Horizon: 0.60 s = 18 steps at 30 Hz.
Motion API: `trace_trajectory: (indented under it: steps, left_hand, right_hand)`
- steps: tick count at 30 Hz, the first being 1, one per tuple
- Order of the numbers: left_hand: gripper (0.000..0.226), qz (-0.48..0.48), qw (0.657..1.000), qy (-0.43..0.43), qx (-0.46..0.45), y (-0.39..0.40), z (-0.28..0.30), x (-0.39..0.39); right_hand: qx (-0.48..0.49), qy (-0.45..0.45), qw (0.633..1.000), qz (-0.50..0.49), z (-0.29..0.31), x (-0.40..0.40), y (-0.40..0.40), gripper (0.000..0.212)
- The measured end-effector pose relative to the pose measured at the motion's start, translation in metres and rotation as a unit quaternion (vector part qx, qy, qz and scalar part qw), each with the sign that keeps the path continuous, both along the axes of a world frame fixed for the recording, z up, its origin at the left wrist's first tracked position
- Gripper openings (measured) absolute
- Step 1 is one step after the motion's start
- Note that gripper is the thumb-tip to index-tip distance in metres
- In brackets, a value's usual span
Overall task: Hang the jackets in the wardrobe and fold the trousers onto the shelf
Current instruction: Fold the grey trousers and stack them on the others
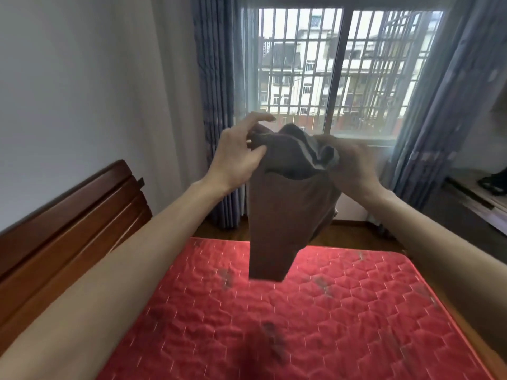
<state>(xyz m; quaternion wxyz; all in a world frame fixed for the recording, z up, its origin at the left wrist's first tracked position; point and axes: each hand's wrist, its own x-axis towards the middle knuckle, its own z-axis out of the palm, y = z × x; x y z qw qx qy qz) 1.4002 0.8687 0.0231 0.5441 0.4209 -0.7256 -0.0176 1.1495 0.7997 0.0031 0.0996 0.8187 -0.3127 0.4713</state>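
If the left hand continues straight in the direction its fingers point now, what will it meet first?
The left hand grips the brown trousers, fingers pointing right and away. They would probably meet the bunched waistband first, then the right hand; depth is unclear.

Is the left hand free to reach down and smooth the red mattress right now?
Probably not: the left hand grips the brown trousers with the right hand, held above the mattress.

The bunched brown fabric garment [285,204] hides the right hand's [349,165] fingertips and its own shape, and a dark blurred object [493,182] is cut off at the right edge.
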Motion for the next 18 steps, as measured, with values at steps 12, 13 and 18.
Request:
trace_trajectory:
  steps: [12, 13, 18]
  left_hand:
    - [0.020, -0.058, 0.914, -0.060, 0.396, 0.175, -0.308, -0.032]
    - [0.017, -0.066, 0.898, -0.065, 0.430, 0.191, -0.334, -0.035]
    - [0.011, -0.102, 0.831, -0.066, 0.544, 0.264, -0.416, -0.048]
  right_hand:
    - [0.405, 0.131, 0.904, 0.020, -0.315, -0.075, 0.201, 0.048]
    - [0.428, 0.141, 0.892, 0.016, -0.340, -0.078, 0.218, 0.051]
    - [0.499, 0.145, 0.853, -0.050, -0.415, -0.094, 0.298, 0.043]
